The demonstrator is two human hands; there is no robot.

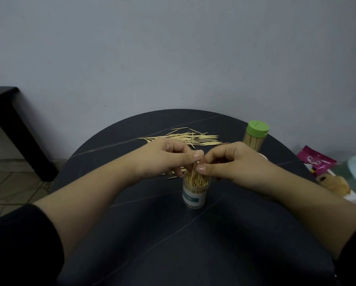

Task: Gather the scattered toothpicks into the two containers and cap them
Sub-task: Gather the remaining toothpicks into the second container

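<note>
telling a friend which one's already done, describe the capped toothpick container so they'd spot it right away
Start at the round dark table and look to its far right edge, just past the person's right hand. There stands a clear toothpick container packed with upright sticks. Unlike the labelled open container in the middle, it wears a green cap.

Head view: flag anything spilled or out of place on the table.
Loose toothpicks lie spilled in a heap on the far side of the table, and a few strays lie beside the open container, which has no cap yet. The green-capped container stands closed. Nothing looks damaged.
</note>
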